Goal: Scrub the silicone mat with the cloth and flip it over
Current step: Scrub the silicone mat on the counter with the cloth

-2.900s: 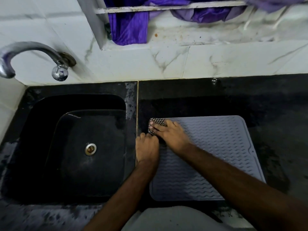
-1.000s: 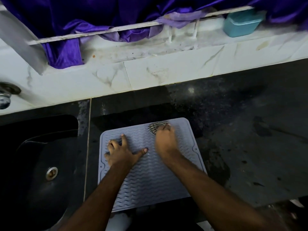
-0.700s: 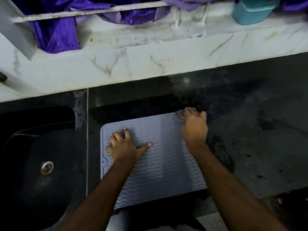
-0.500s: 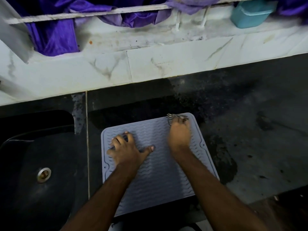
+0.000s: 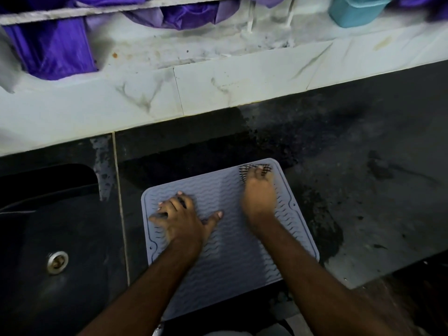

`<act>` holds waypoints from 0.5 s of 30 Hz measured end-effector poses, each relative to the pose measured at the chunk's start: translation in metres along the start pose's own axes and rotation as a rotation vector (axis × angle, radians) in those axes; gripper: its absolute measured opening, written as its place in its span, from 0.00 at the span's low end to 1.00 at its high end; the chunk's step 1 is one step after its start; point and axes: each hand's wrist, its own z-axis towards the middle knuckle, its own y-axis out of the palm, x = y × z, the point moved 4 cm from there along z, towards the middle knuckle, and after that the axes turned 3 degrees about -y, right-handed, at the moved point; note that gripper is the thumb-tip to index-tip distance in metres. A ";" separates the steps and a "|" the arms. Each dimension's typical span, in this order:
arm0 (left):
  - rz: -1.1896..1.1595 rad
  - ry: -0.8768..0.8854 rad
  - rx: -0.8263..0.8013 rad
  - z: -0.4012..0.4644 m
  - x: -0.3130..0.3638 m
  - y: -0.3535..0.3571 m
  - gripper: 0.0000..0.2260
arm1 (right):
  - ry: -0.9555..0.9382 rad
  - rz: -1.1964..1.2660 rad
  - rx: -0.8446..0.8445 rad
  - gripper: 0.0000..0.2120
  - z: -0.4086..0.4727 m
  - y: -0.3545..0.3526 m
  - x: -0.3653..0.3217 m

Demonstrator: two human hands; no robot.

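Note:
A grey silicone mat [image 5: 232, 253] with a wavy ribbed surface lies flat on the black counter, its near edge hanging over the counter's front. My left hand [image 5: 184, 219] rests flat on the mat's left part, fingers spread. My right hand [image 5: 259, 195] presses a black-and-white checked cloth [image 5: 244, 169] against the mat near its far right corner. Most of the cloth is hidden under my fingers, and the hand is motion-blurred.
A black sink [image 5: 48, 238] with a metal drain [image 5: 57, 261] lies left of the mat. The wet black counter [image 5: 363, 190] stretches to the right. Behind runs a white marble ledge [image 5: 218, 76] with purple fabric [image 5: 53, 52] and a teal container [image 5: 356, 8].
My right hand has rubbed the cloth back and forth along the mat's far edge, from the left corner to the right. My left hand moved onto the mat and stays pressed there.

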 end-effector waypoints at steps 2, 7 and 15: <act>0.044 -0.009 -0.004 0.001 0.002 -0.002 0.57 | -0.130 0.042 0.034 0.23 0.000 0.010 -0.026; 0.022 -0.006 0.000 0.004 0.000 0.001 0.57 | -0.275 0.276 -0.052 0.25 -0.001 0.000 -0.012; -0.016 -0.020 0.015 0.002 0.001 0.008 0.57 | 0.008 -0.054 -0.063 0.26 0.006 0.011 0.030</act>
